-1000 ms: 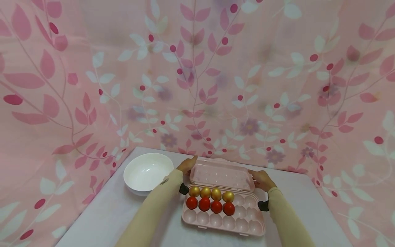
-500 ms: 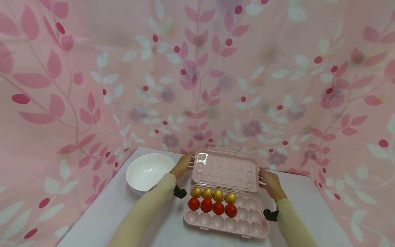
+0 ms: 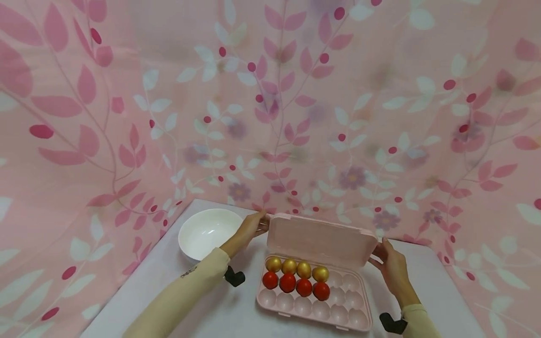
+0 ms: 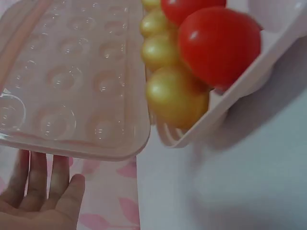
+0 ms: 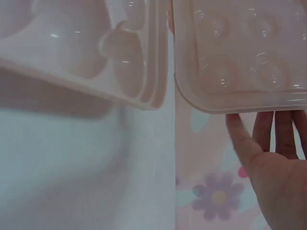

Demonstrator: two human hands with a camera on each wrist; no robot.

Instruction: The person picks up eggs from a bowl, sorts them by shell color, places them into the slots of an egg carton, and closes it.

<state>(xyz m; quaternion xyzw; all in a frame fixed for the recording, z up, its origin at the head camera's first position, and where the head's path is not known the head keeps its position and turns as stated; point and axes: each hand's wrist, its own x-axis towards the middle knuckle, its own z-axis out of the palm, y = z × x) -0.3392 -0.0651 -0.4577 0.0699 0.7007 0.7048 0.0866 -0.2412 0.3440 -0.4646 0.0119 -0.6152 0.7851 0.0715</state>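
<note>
A pink egg box lies with its lid (image 3: 321, 241) raised steeply behind the base (image 3: 303, 305). Gold eggs (image 3: 289, 266) fill part of the back row, and glossy red tomato-like balls (image 3: 288, 282) part of the middle row; the front row's cups hold nothing. My left hand (image 3: 251, 227) is at the lid's left end, its straight fingers (image 4: 38, 177) reaching behind the lid's edge. My right hand (image 3: 393, 267) supports the other end, thumb at the edge and extended fingers (image 5: 283, 132) partly hidden behind it.
A white bowl (image 3: 207, 234) stands left of the egg box, close to my left forearm. Pink leaf-patterned cloth (image 3: 296, 117) rises along the back and sides of the white table (image 3: 236, 314). Dark straps hang by both wrists.
The lid has swung up from lying back nearly flat to standing steeply, with both hands rising along with it. The eggs, red balls and bowl keep their places.
</note>
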